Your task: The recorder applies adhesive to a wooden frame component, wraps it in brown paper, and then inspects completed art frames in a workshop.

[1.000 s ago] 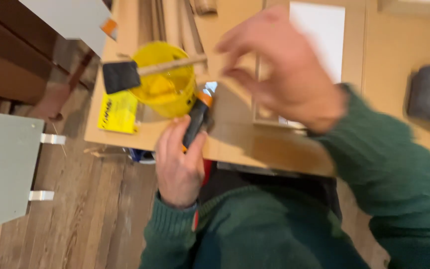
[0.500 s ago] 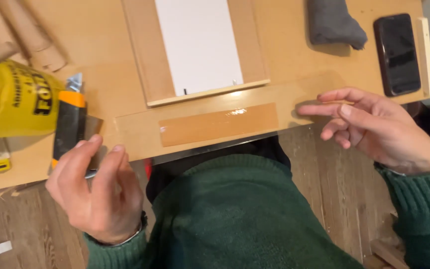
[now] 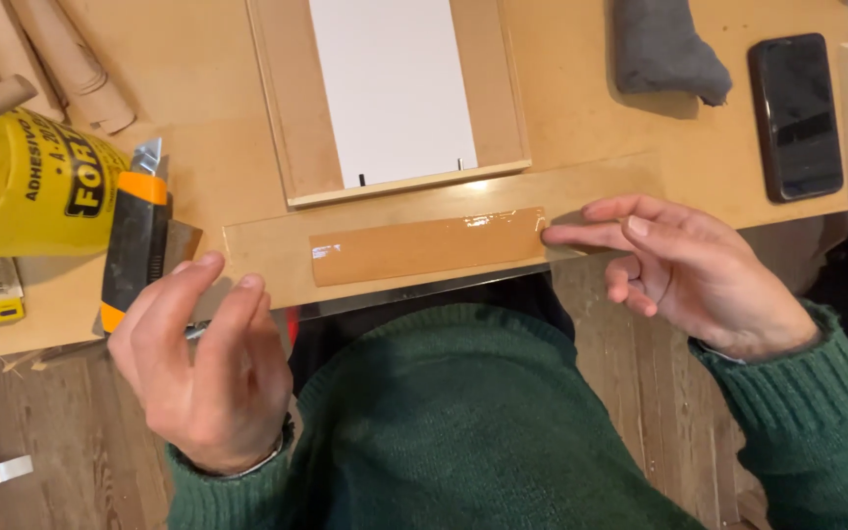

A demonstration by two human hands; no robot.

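1. The wooden strip (image 3: 424, 245) lies along the near edge of the table (image 3: 198, 88), with a glossy brown patch on its middle.
2. The right hand (image 3: 684, 270) has its fingers (image 3: 581, 234) loosely spread, gripping nothing; the forefinger tip touches the strip's right part.
3. The left hand (image 3: 193, 358) has open fingers at the strip's left end, beside an orange-and-black knife (image 3: 134, 240).
4. A yellow tub (image 3: 26, 191) stands left; a phone (image 3: 795, 113) lies far right.

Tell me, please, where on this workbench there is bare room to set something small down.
Bare board lies between the framed white panel and the grey cloth, and below that cloth, left of the black phone. The left end is crowded: yellow tub, orange-and-black knife, cardboard tubes. The front edge holds the glossy brown strip, between left hand and right hand.
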